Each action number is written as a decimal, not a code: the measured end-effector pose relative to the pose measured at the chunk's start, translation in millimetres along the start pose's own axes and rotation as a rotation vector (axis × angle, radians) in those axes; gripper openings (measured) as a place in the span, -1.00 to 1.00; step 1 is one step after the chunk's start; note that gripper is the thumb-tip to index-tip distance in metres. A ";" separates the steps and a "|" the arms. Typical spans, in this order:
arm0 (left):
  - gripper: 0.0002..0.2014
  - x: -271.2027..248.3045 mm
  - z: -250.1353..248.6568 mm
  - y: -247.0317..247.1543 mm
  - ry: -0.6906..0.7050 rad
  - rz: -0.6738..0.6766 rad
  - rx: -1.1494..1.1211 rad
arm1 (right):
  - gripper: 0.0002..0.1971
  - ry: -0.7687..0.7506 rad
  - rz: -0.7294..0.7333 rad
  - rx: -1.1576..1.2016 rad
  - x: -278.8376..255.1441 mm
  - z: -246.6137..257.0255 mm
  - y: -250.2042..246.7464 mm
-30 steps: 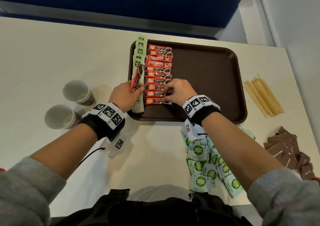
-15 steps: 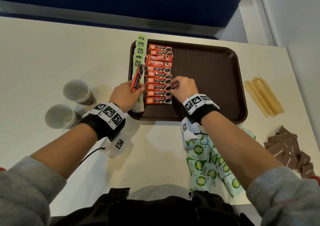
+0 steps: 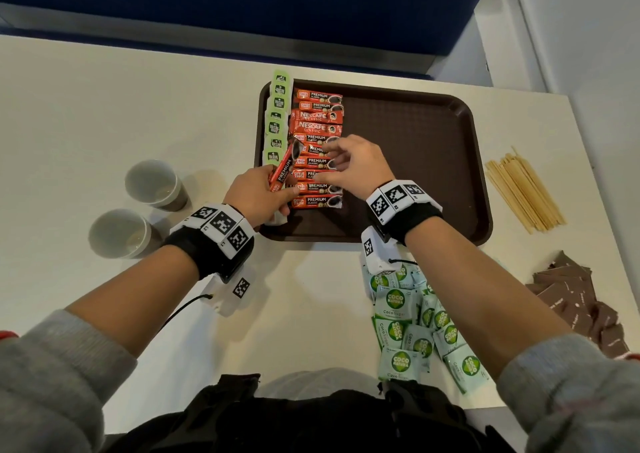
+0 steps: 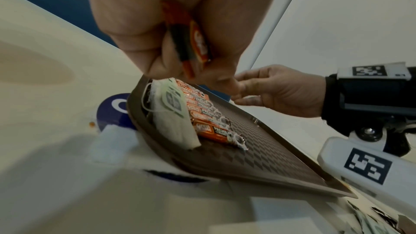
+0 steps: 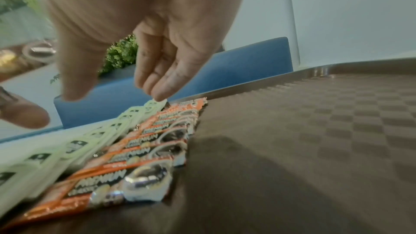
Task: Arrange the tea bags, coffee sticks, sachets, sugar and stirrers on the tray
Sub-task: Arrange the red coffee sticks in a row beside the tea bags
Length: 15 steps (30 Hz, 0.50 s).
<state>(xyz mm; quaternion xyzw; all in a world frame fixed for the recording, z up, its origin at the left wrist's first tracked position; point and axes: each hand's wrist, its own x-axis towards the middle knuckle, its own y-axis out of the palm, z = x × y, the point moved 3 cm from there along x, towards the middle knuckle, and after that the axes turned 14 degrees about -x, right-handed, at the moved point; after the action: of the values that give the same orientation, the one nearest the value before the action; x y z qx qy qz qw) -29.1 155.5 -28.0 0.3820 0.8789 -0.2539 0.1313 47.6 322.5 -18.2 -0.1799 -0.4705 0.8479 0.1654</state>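
Note:
A brown tray (image 3: 433, 133) carries a column of green-tagged tea bags (image 3: 277, 120) along its left edge and a column of orange coffee sticks (image 3: 317, 120) beside them. My left hand (image 3: 258, 192) grips one orange coffee stick (image 3: 284, 168) tilted upward at the tray's left edge; the same stick (image 4: 193, 45) shows in the left wrist view. My right hand (image 3: 349, 165) hovers over the middle of the stick column with fingers loosely spread, holding nothing. In the right wrist view those fingers (image 5: 157, 77) hang above the sticks (image 5: 144, 150).
Two paper cups (image 3: 138, 206) stand left of the tray. Wooden stirrers (image 3: 523, 189) lie right of it, brown sachets (image 3: 585, 300) at the far right, and green coco sugar sachets (image 3: 412, 321) near the table's front edge under my right forearm.
My right hand has lifted off the lowest sticks and moved up the column toward the middle, its fingers loosening. The left hand keeps hold of its stick in about the same place.

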 end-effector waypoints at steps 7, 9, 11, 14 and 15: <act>-0.71 -1.5 0.4 4.0 -0.022 0.054 0.008 | -0.51 -0.167 0.056 0.114 -1.8 25.3 -10.7; -0.69 -2.9 -0.9 4.7 -0.017 0.069 0.046 | -0.67 -0.180 0.079 0.113 -1.6 26.6 -8.7; -0.63 -3.8 -1.5 4.0 0.016 0.058 0.112 | -0.79 -0.168 0.082 0.122 -1.7 24.8 -7.5; -0.59 -4.1 -0.1 0.1 0.055 0.005 0.078 | -0.81 -0.144 0.082 0.096 -3.1 16.8 -7.4; -0.62 -4.4 0.3 -1.7 0.066 -0.015 0.037 | -0.81 -0.130 0.075 0.082 -3.8 12.8 -7.8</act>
<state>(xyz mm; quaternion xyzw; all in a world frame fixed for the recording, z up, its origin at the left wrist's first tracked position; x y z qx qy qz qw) -27.4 151.7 -25.8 0.3857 0.8808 -0.2583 0.0934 45.9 315.2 -4.7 -0.1350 -0.4379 0.8821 0.1096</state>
